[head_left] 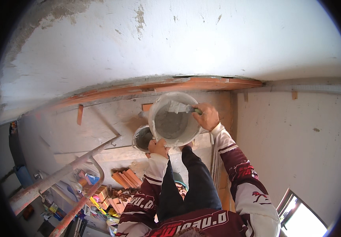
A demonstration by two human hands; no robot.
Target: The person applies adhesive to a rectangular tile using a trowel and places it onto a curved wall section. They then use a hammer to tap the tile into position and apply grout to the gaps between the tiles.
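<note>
A large round bucket, its walls smeared with mortar, is in front of me above my legs. Grey wet mortar covers its bottom. My right hand is closed round the handle of a trowel over the bucket's far right part; the blade is thickly coated with mortar. At the near left edge of the bucket, my left hand grips the rim, its fingertips partly hidden. Beside that hand, to the left, stands a smaller bucket with a grey inside, partly covered by the large one.
A pale wall with mortar smears rises ahead, above a ledge of orange tiles. Rusty scaffold tubes cross the left side. Below lie stacked orange tiles and mixed clutter. A plank runs near my feet; a window is lower right.
</note>
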